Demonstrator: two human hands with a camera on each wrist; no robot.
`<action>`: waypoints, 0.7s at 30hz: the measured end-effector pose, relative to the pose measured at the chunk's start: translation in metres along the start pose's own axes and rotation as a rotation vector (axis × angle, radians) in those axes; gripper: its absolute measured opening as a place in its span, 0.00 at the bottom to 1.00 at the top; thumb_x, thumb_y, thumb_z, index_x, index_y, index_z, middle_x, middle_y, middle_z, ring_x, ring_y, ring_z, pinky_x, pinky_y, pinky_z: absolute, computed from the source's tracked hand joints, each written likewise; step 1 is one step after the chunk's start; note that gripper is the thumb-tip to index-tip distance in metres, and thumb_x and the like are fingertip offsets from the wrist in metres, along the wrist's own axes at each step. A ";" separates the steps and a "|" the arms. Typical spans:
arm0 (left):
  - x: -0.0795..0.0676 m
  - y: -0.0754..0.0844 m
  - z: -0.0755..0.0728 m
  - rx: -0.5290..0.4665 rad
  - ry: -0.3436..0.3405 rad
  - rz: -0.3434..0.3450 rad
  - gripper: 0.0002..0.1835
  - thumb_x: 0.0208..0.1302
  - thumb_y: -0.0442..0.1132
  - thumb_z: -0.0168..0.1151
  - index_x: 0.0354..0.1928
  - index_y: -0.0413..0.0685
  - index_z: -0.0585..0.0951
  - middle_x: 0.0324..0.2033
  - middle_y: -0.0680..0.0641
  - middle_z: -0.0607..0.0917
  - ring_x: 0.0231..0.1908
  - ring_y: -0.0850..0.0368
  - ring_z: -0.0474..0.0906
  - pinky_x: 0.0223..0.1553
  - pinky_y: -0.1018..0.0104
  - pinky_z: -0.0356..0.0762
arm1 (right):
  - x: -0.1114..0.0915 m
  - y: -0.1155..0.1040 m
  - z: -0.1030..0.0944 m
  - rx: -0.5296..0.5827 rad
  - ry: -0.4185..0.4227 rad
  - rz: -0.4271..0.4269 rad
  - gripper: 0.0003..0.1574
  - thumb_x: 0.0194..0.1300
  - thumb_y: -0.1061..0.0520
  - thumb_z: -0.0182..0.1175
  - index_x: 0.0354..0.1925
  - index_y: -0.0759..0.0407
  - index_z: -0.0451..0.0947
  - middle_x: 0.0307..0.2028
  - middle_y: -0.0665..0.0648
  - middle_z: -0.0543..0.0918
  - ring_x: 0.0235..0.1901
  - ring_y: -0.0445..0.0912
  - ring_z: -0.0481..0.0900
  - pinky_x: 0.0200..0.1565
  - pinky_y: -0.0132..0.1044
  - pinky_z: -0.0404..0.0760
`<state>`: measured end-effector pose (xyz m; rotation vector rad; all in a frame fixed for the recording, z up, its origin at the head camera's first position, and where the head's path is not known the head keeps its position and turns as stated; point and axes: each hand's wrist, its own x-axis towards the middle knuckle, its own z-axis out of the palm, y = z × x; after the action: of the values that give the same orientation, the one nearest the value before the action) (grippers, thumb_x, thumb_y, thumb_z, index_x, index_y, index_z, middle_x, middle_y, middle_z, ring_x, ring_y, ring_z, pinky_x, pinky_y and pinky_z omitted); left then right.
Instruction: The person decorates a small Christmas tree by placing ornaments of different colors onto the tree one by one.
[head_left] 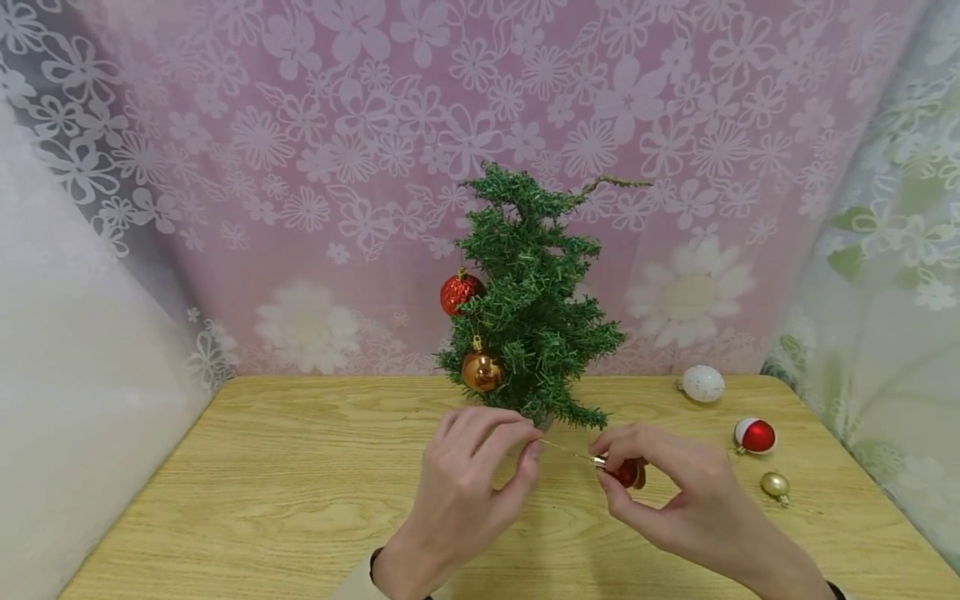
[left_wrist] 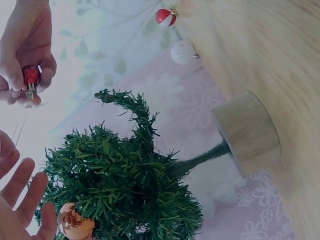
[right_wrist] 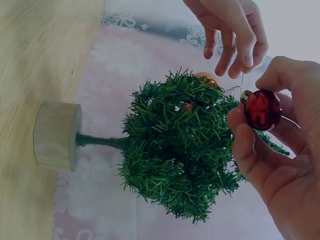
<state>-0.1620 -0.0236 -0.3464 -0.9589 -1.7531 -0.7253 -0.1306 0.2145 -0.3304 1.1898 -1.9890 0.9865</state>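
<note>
My right hand [head_left: 675,492] holds a small shiny red bauble [right_wrist: 263,110] between thumb and fingers, its gold cap facing left in the head view. A thin gold string [head_left: 564,450] stretches from that cap to my left hand [head_left: 472,483], whose thumb and index finger pinch its other end. Just behind both hands stands a small artificial Christmas tree [head_left: 532,292] on a round wooden base [left_wrist: 248,135]. On the tree's left side hang a textured red bauble [head_left: 461,294] and, lower down, a glossy copper bauble [head_left: 482,371].
To the right on the wooden table [head_left: 262,492] lie a speckled white bauble [head_left: 703,383], a red and white bauble [head_left: 756,436] and a small gold bauble [head_left: 776,485]. A pink floral curtain [head_left: 337,208] hangs behind the tree, with pale curtains at both sides.
</note>
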 end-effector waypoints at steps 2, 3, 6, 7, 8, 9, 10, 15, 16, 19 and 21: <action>-0.001 0.000 0.000 0.008 -0.001 0.010 0.05 0.70 0.39 0.61 0.39 0.52 0.86 0.38 0.54 0.88 0.39 0.59 0.83 0.43 0.65 0.78 | 0.000 0.001 0.002 0.007 -0.012 0.001 0.03 0.71 0.56 0.63 0.41 0.55 0.80 0.37 0.48 0.84 0.29 0.29 0.74 0.31 0.18 0.74; -0.001 0.000 0.001 0.010 0.000 0.017 0.06 0.70 0.39 0.61 0.39 0.52 0.86 0.38 0.54 0.88 0.39 0.59 0.83 0.43 0.65 0.78 | 0.000 0.001 0.003 0.008 -0.018 0.004 0.03 0.71 0.56 0.64 0.41 0.54 0.80 0.36 0.46 0.83 0.28 0.28 0.72 0.30 0.18 0.72; -0.002 0.001 0.001 0.012 0.007 0.032 0.06 0.70 0.39 0.60 0.39 0.52 0.86 0.38 0.54 0.88 0.39 0.60 0.83 0.42 0.65 0.77 | 0.001 0.002 0.005 0.003 -0.030 0.010 0.04 0.71 0.56 0.65 0.39 0.53 0.79 0.32 0.43 0.81 0.26 0.27 0.69 0.27 0.17 0.69; -0.002 0.002 0.002 0.012 0.009 0.035 0.06 0.70 0.39 0.60 0.39 0.52 0.86 0.38 0.54 0.88 0.39 0.60 0.83 0.42 0.66 0.76 | 0.001 0.002 0.006 -0.004 -0.031 0.012 0.04 0.71 0.55 0.65 0.38 0.53 0.79 0.31 0.42 0.80 0.25 0.27 0.68 0.27 0.16 0.69; -0.002 0.002 0.002 0.010 0.013 0.037 0.06 0.70 0.39 0.60 0.39 0.52 0.85 0.38 0.54 0.87 0.39 0.60 0.83 0.42 0.66 0.76 | 0.001 0.002 0.007 -0.009 -0.037 0.018 0.04 0.71 0.55 0.64 0.38 0.52 0.79 0.31 0.42 0.80 0.25 0.27 0.68 0.26 0.16 0.69; -0.001 0.003 0.002 0.007 0.017 0.038 0.06 0.70 0.39 0.60 0.39 0.52 0.86 0.38 0.54 0.88 0.39 0.59 0.83 0.43 0.66 0.76 | 0.002 0.001 0.007 -0.015 -0.043 0.026 0.04 0.72 0.54 0.64 0.39 0.52 0.79 0.30 0.42 0.80 0.24 0.27 0.68 0.26 0.16 0.69; -0.001 0.003 0.001 0.004 0.021 0.038 0.06 0.70 0.38 0.60 0.39 0.51 0.86 0.38 0.54 0.88 0.39 0.59 0.83 0.43 0.66 0.76 | 0.002 0.001 0.007 -0.021 -0.051 0.037 0.04 0.72 0.53 0.63 0.39 0.51 0.79 0.30 0.41 0.80 0.24 0.27 0.68 0.27 0.16 0.69; 0.000 0.005 0.000 -0.013 0.043 0.044 0.07 0.71 0.38 0.59 0.39 0.51 0.86 0.37 0.54 0.88 0.39 0.59 0.83 0.43 0.67 0.76 | 0.003 -0.001 0.007 -0.032 -0.079 0.054 0.06 0.73 0.55 0.62 0.47 0.49 0.82 0.32 0.42 0.84 0.25 0.25 0.68 0.28 0.16 0.70; 0.001 0.005 0.000 -0.016 0.047 0.044 0.07 0.71 0.38 0.59 0.39 0.51 0.86 0.37 0.54 0.88 0.39 0.59 0.83 0.43 0.67 0.76 | 0.004 -0.002 0.008 -0.027 -0.080 0.046 0.07 0.73 0.56 0.62 0.48 0.49 0.83 0.32 0.42 0.84 0.25 0.25 0.68 0.28 0.15 0.70; 0.002 0.006 0.000 -0.023 0.052 0.044 0.07 0.72 0.39 0.58 0.39 0.51 0.85 0.37 0.54 0.87 0.38 0.59 0.83 0.42 0.67 0.76 | 0.005 -0.002 0.008 -0.025 -0.089 0.041 0.09 0.75 0.56 0.59 0.49 0.50 0.83 0.32 0.43 0.85 0.25 0.24 0.69 0.29 0.15 0.71; 0.003 0.006 0.000 -0.026 0.050 0.042 0.07 0.72 0.39 0.58 0.39 0.51 0.85 0.37 0.54 0.87 0.39 0.59 0.83 0.42 0.67 0.76 | 0.005 -0.002 0.009 -0.034 -0.095 0.050 0.09 0.76 0.55 0.57 0.49 0.50 0.83 0.33 0.43 0.85 0.27 0.24 0.71 0.30 0.16 0.73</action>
<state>-0.1570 -0.0198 -0.3433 -0.9847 -1.6788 -0.7410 -0.1317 0.2042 -0.3310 1.1934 -2.1109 0.9324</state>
